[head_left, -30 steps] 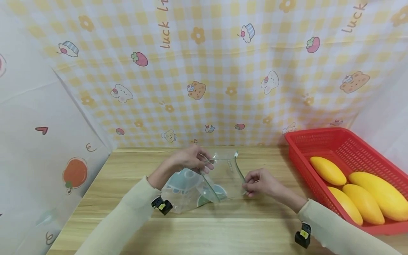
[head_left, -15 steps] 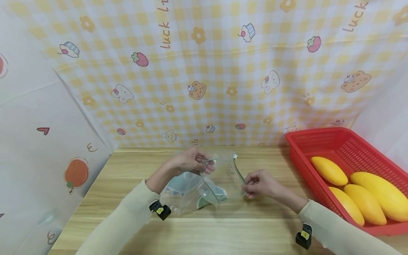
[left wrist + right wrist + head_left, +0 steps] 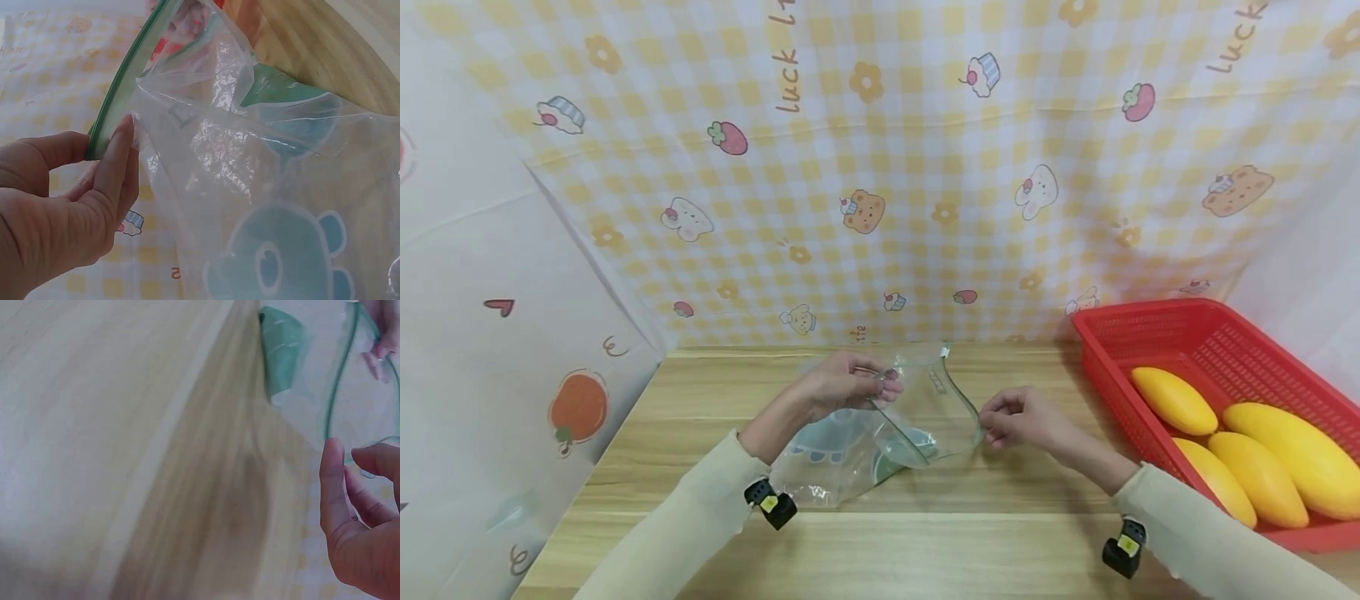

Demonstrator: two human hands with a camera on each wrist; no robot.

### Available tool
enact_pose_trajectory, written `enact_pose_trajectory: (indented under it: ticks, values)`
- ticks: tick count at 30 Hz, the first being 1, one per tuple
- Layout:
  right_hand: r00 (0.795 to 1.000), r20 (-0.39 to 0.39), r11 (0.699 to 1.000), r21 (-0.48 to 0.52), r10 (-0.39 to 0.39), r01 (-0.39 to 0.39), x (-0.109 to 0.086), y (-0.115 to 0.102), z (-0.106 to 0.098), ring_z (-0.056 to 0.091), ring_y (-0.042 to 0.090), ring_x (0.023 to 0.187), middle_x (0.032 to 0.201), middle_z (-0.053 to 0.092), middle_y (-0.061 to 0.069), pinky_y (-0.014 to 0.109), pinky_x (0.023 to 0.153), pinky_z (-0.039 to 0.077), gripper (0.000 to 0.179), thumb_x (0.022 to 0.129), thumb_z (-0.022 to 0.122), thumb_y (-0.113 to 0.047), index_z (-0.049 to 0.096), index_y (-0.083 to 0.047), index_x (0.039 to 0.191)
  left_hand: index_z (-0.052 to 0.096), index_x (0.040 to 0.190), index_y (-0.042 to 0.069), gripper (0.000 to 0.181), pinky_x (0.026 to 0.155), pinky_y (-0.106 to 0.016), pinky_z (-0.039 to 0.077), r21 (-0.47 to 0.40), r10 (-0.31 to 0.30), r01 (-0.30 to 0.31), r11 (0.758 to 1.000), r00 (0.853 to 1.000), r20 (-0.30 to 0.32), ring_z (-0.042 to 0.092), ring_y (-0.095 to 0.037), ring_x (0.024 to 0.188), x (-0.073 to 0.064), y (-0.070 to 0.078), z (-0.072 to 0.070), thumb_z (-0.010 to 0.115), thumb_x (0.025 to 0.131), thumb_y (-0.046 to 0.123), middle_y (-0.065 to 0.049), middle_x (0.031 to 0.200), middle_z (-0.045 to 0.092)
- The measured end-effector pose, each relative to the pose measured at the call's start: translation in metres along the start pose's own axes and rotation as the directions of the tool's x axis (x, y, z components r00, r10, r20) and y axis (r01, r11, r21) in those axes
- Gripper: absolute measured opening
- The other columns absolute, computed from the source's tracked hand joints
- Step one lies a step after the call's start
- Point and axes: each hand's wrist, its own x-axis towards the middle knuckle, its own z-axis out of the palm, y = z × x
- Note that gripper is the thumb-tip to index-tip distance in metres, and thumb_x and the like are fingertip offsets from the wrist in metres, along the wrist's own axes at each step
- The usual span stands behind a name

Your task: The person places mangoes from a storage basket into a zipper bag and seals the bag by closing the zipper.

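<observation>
A clear plastic zip bag [image 3: 827,479] with a blue cartoon print and a green patch lies over the table, its mouth raised and spread apart. Green zip strips [image 3: 125,75] line the two sides of that mouth, and a white slider [image 3: 944,352] sits at its far end. With thumb and fingers my left hand [image 3: 846,387] pinches one side of the mouth. On the opposite side my right hand [image 3: 1022,418] holds the rim at its near right corner, between thumb and index finger, as the right wrist view [image 3: 362,506] also shows.
A red plastic basket [image 3: 1138,450] with several yellow mangoes [image 3: 1255,475] stands to the right, close to my right forearm. Behind the wooden table [image 3: 925,554] hangs a checked cloth [image 3: 917,167], and a white printed sheet [image 3: 490,375] borders the left side.
The bag's mouth has spread wider and its far end has shifted slightly up and left. My right hand has moved a little right and up; my left hand has shifted slightly left.
</observation>
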Motion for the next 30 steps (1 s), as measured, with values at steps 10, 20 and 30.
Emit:
enact_pose_trajectory:
  ticks: [10,20,30]
  values:
    - [1.0,0.025,0.999,-0.05,0.014,-0.013,-0.013,-0.027,-0.018,0.07,0.038,0.089,0.094,0.067,0.017,0.048,0.079,0.061,0.021,0.1,0.064,-0.004,0.063,0.012,0.112,0.051,0.137,-0.015,0.039,0.093,-0.038,0.056,-0.118,0.0,0.005,0.993,0.999,0.043,0.066,-0.034,0.112,0.003,-0.011,-0.003,0.054,0.098,-0.011,-0.03,0.125,0.063]
    - [0.997,0.069,0.986,-0.167,0.039,-0.027,-0.028,-0.043,-0.037,0.069,0.04,0.091,0.096,0.066,0.016,0.044,0.075,0.062,0.032,0.098,0.07,-0.014,0.062,0.009,0.12,0.049,0.138,-0.015,0.039,0.09,-0.038,0.057,-0.13,-0.01,0.015,0.991,0.999,0.042,0.069,-0.032,0.107,0.003,-0.025,-0.004,0.054,0.099,-0.009,-0.027,0.123,0.065]
    - [0.981,0.19,0.952,-0.292,-0.033,0.089,-0.039,-0.041,-0.05,0.065,0.041,0.097,0.107,0.065,0.015,0.041,0.075,0.063,0.037,0.098,0.071,-0.015,0.058,0.005,0.126,0.047,0.14,-0.015,0.04,0.089,-0.037,0.057,-0.102,-0.01,0.013,0.995,1.0,0.029,0.068,-0.032,0.11,0.0,-0.029,-0.001,0.052,0.1,-0.008,-0.028,0.124,0.064]
